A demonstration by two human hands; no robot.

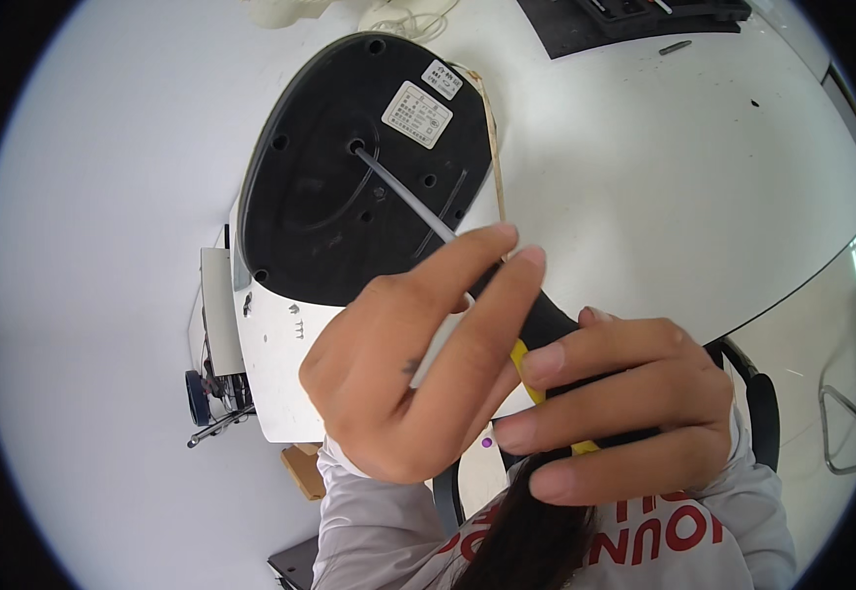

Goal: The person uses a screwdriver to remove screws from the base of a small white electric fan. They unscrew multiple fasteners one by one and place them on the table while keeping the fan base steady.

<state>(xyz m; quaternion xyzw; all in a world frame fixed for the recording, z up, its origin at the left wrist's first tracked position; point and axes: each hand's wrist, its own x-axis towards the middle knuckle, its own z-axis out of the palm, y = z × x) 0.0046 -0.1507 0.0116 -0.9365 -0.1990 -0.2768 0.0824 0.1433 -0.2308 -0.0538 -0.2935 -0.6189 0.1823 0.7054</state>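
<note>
Head view first: nearest to us our right hand [615, 403] is wrapped tight around the black-and-yellow handle of a screwdriver [536, 339], fingers curled over it. Just beside it, our left hand [408, 374] pinches the screwdriver where handle meets shaft, index and middle fingers [492, 295] stretched along it. Beyond our hands the grey metal shaft [403, 192] runs up and left, its tip sunk in a recessed hole in the black underside [349, 177] of an upturned white appliance [280, 364], which lies on the white table [664, 197]. A white label [417, 114] is stuck on that black base. Farther off, a dark mat [595, 25] sits at the table's far edge.
</note>
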